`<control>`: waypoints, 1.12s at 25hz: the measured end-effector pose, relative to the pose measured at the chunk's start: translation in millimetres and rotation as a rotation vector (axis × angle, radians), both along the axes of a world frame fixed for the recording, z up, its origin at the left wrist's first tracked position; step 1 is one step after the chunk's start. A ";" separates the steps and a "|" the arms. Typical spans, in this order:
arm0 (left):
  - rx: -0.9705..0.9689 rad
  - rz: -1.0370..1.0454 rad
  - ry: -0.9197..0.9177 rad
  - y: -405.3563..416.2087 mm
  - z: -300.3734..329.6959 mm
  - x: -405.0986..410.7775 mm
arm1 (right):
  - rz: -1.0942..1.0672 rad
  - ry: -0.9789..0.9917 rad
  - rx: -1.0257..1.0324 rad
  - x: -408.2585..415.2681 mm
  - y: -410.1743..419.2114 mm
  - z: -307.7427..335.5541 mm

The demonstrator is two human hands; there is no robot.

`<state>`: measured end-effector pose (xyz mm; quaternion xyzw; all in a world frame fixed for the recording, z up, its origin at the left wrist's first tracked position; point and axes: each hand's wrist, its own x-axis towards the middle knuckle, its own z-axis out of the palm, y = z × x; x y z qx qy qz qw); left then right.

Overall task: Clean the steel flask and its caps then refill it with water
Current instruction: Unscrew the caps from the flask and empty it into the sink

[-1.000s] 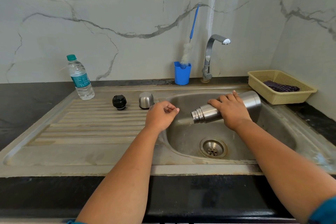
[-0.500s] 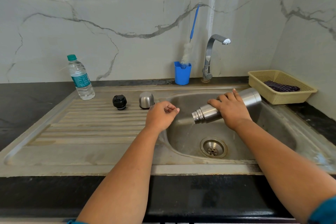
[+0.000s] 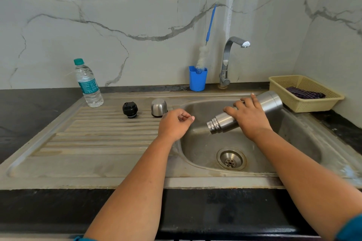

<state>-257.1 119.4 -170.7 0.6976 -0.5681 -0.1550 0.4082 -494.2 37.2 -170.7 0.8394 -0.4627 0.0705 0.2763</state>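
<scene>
Barely changed since half a second ago: right hand [image 3: 251,118] still wrapped round steel flask [image 3: 244,112], tilted mouth-down over sink [image 3: 305,143]. Left hand [image 3: 173,124] loosely curled, empty, at basin rim. Black cap [image 3: 130,109], steel cap [image 3: 158,107] just beyond left hand; open basin below flask.

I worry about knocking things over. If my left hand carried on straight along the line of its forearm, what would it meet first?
Probably the steel cap on the drainboard, just beyond the left hand. Depth is unclear, so it might pass beside it.
</scene>
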 end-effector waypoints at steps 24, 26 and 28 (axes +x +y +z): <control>-0.007 -0.006 0.005 -1.5 -0.6 1.3 | 0.027 0.075 -0.069 10.5 8.2 2.8; -0.010 -0.006 0.009 -1.1 -0.7 1.5 | 0.041 0.089 -0.102 12.8 9.7 3.7; -0.011 -0.010 0.011 -0.7 -0.4 1.4 | 0.053 0.088 -0.119 15.0 11.7 4.1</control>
